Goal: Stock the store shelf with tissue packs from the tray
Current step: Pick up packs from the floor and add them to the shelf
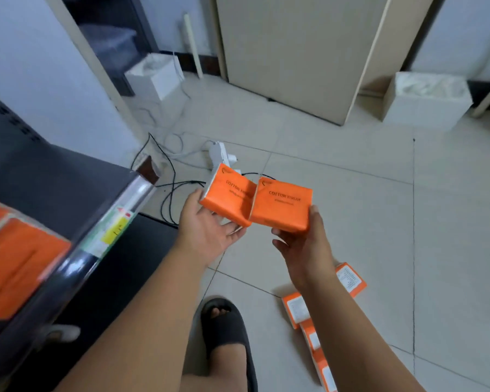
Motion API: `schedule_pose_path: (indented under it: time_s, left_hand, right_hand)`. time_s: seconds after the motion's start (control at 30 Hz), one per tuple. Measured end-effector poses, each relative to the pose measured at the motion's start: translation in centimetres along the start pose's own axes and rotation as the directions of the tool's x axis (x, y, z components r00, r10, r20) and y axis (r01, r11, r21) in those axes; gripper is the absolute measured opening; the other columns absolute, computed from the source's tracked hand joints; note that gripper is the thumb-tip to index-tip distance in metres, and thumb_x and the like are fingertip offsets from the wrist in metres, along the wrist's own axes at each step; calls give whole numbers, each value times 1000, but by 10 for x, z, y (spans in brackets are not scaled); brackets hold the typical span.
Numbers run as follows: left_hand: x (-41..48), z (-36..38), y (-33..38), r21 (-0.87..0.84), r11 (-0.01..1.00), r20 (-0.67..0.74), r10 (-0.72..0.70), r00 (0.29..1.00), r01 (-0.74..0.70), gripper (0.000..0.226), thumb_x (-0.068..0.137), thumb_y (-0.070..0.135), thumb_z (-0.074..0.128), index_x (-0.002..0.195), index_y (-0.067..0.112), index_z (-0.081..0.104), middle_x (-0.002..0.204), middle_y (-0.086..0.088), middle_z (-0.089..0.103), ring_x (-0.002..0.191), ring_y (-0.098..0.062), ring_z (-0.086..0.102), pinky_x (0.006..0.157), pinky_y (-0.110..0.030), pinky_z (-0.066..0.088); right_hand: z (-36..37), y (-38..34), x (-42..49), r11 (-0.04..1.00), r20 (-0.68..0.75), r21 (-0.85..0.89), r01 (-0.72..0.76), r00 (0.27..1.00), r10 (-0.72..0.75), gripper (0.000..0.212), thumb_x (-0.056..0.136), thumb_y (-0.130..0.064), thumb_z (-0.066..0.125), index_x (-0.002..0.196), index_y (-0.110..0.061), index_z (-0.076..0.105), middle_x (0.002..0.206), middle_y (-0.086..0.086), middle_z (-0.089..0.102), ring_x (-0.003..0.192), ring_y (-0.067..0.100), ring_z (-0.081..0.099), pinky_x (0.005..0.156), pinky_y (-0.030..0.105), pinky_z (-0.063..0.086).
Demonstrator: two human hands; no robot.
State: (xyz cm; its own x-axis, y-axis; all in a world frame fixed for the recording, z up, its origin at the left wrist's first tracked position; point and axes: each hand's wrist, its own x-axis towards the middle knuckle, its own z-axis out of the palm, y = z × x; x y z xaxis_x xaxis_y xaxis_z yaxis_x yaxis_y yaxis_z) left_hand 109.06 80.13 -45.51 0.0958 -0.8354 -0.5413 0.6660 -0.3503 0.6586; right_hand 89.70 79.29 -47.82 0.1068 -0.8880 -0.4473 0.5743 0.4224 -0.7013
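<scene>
Two orange tissue packs printed "COTTON TISSUE" are held side by side above the floor, their edges touching. My left hand [210, 224] grips the left pack [229, 198] from below with the thumb on its near side. My right hand [303, 239] holds the right pack [280, 206] the same way. The dark store shelf [54, 182] stands at the left, with several orange packs [14, 256] lying on it behind a clear front rail [116, 222]. More orange packs [294, 306] lie on the floor tiles at the lower right, partly hidden by my right forearm.
A white power strip [219, 152] and black and white cables [167, 176] lie on the floor beyond the packs. Two white bins [156, 77] [427, 100] and a beige cabinet [294, 52] stand at the back. My foot in a black slipper [227, 329] is below.
</scene>
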Motion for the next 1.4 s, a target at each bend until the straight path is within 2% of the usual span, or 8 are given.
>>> schedule_pose_path:
  time_s: [0.4, 0.6, 0.77, 0.9, 1.03, 1.2, 1.3, 1.4]
  left_hand:
    - [-162, 50, 74, -176, 912, 92, 389, 916, -370, 72, 94, 68, 53, 145, 17, 57, 139, -19, 65, 126, -42, 63, 110, -61, 46]
    - [-226, 32, 104, -85, 845, 76, 533, 843, -527, 62, 89, 29, 71, 146, 11, 53, 134, -19, 68, 123, -39, 66, 105, -57, 51]
    - [-283, -11, 129, -127, 791, -70, 595, 801, -598, 43, 95, 21, 63, 137, 14, 59, 127, -15, 72, 116, -32, 71, 94, -53, 56]
    - [-327, -57, 141, -148, 714, -231, 648, 726, -684, 53, 83, 30, 69, 135, 21, 61, 126, -10, 73, 116, -31, 71, 77, -53, 62]
    - [-359, -107, 140, -160, 662, -339, 660, 671, -732, 45, 83, 28, 66, 128, 19, 63, 125, -17, 72, 118, -41, 67, 74, -59, 61]
    - [-373, -160, 140, 114, 653, -476, 697, 536, -749, 33, 95, -2, 54, 117, 22, 64, 109, -14, 75, 92, -37, 76, 79, -55, 61]
    - [-374, -169, 151, 205, 619, -519, 726, 452, -758, 24, 92, 3, 66, 110, 20, 65, 111, -10, 77, 101, -32, 75, 87, -49, 59]
    - [-367, -178, 165, 400, 569, -549, 777, 310, -718, 31, 75, 19, 80, 103, 19, 66, 102, -6, 79, 100, -31, 75, 83, -47, 60]
  right_hand:
    - [92, -67, -110, 973, 415, -96, 212, 897, -154, 34, 92, -42, 69, 119, -22, 67, 101, 4, 72, 86, 17, 68, 73, 33, 51]
    - [137, -67, -152, 957, 509, -145, 251, 848, -145, 27, 91, -40, 72, 111, -23, 68, 102, 0, 73, 89, 15, 62, 78, 35, 46]
    - [186, -46, -183, 935, 612, -199, 293, 782, -115, 15, 90, -35, 74, 99, -25, 67, 84, -7, 64, 78, 14, 49, 70, 34, 34]
    - [224, -23, -209, 938, 712, -186, 293, 698, -76, 12, 93, -14, 73, 104, -11, 70, 86, -1, 74, 69, 5, 64, 62, 19, 46]
    - [248, -4, -219, 929, 749, -218, 301, 662, -39, 19, 88, -2, 75, 104, -9, 71, 91, 8, 79, 80, 17, 73, 64, 20, 56]
    - [264, 13, -211, 892, 809, -276, 359, 588, 13, 61, 91, 0, 73, 133, -40, 56, 91, 3, 78, 76, 13, 74, 59, 19, 54]
    - [279, 22, -207, 890, 812, -299, 344, 582, 48, 51, 92, -8, 73, 134, -34, 60, 112, 5, 78, 96, 22, 77, 65, 25, 59]
    - [299, 40, -202, 887, 778, -305, 347, 628, 22, 46, 89, -7, 77, 128, -23, 56, 106, 10, 77, 90, 28, 76, 65, 32, 61]
